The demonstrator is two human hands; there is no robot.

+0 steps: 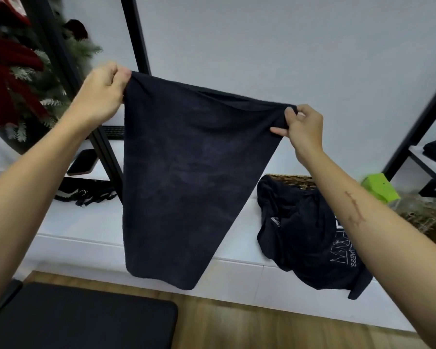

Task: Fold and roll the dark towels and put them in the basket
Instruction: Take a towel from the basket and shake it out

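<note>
A dark navy towel point(184, 177) hangs in the air, stretched between both hands above the white table. My left hand point(101, 94) pinches its upper left corner, and my right hand point(302, 127) pinches its upper right corner, a little lower. The towel's bottom edge dangles past the table's front edge. A crumpled heap of dark towels with white lettering point(310, 235) lies on the table to the right. Behind that heap, the rim of a woven basket point(295, 181) shows; most of it is hidden.
The white table point(86, 227) carries a phone point(82, 162) and black straps point(86, 192) at the left. Black frame posts point(136, 34) rise behind. A green box point(380, 187) sits at right, a decorated fir tree point(18, 71) at left, a black seat pad point(81, 321) below.
</note>
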